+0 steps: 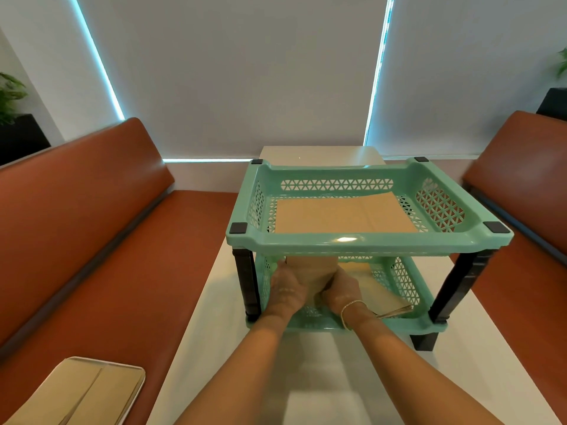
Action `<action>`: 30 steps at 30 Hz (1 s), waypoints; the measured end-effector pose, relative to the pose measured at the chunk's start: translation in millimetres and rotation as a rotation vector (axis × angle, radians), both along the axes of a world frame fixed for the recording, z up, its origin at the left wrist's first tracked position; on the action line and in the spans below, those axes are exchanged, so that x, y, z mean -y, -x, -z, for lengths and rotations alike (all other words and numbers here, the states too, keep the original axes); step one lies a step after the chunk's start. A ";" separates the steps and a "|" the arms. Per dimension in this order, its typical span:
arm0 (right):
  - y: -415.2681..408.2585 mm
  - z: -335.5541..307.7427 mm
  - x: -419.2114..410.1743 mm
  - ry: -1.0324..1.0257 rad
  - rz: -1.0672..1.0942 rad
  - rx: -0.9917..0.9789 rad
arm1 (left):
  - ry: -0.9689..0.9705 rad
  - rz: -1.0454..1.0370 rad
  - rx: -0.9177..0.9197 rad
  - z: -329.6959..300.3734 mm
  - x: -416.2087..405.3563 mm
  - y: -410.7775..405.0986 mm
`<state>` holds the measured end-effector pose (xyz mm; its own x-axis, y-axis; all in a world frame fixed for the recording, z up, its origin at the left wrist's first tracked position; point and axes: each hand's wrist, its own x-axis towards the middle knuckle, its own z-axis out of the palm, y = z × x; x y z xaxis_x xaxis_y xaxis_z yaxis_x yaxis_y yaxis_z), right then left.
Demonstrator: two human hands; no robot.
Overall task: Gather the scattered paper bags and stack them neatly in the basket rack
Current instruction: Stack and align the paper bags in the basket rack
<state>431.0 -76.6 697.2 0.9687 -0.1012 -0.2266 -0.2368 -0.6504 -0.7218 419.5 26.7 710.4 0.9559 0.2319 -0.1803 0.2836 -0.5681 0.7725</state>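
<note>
Head view, left to right. Far left: potted plant (9,96) in a dark planter, behind the left brown bench seat (101,240). On that seat, bottom-left corner: a metal tray (135,394) with flat paper bags (82,394) lying in it.

Centre: white tabletop (306,378) carrying a mint-green two-tier basket rack (352,243) on black corner posts. Top tier holds a flat paper bag (343,214), lying square on the basket floor and covering most of it.

Lower tier: both hands reach in under the front rim of the top basket. Left hand (287,291) sits on the left side of a folded paper bag (310,273), fingers curled round its left edge. Right hand (340,289), bracelet on the wrist, has its fingers curled over the bag's right side. So both grips are closed on the same bag, held between them at the front-left of the lower basket; the bag's far end is hidden by the top rim. Just right of the hands, a stack of paper bags (380,299) already lies in the lower tier, its near edge showing layered folds at the front rim.

Right: second brown bench seat (521,167), well apart from the rack, with a dark planter and leaves at the far upper right. Behind everything, grey roller blinds (233,72) with light strips at the edges.
</note>
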 end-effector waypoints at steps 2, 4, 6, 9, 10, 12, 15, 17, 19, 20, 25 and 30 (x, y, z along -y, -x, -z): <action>0.1 0.5 -1.3 0.023 -0.014 -0.019 | -0.043 0.061 -0.061 3.1 -2.3 3.1; 0.1 1.7 -2.6 0.051 -0.030 -0.029 | -0.117 0.120 -0.108 7.7 -4.2 5.3; -1.1 1.4 -2.8 0.062 -0.042 -0.034 | -0.147 0.121 -0.128 8.5 -5.6 4.7; -1.9 -1.0 -0.9 0.099 -0.083 -0.075 | -0.149 0.089 -0.212 2.7 -6.2 2.8; -2.0 -1.8 -0.2 0.119 -0.097 -0.090 | -0.156 0.088 -0.248 0.1 -6.4 2.2; -1.5 -3.9 0.6 0.143 -0.123 -0.125 | -0.193 0.100 -0.295 -2.7 -6.9 0.6; -1.3 -6.4 -2.6 0.220 -0.161 -0.162 | -0.291 0.141 -0.317 -6.4 -7.4 1.1; -0.2 -7.4 -5.8 0.269 -0.168 -0.178 | -0.323 0.140 -0.325 -6.3 -7.6 1.2; 0.3 -7.6 -7.3 0.262 -0.168 -0.193 | -0.347 0.139 -0.330 -6.5 -7.8 1.8; 0.2 -8.0 -7.6 0.265 -0.171 -0.194 | -0.356 0.139 -0.331 -6.3 -7.9 1.4; -1.4 -12.8 -8.6 0.370 -0.225 -0.150 | -0.383 0.138 -0.331 -6.2 -8.7 -0.9; 0.2 -11.4 -12.3 0.423 -0.218 -0.125 | -0.423 0.158 -0.306 -6.2 -7.7 0.2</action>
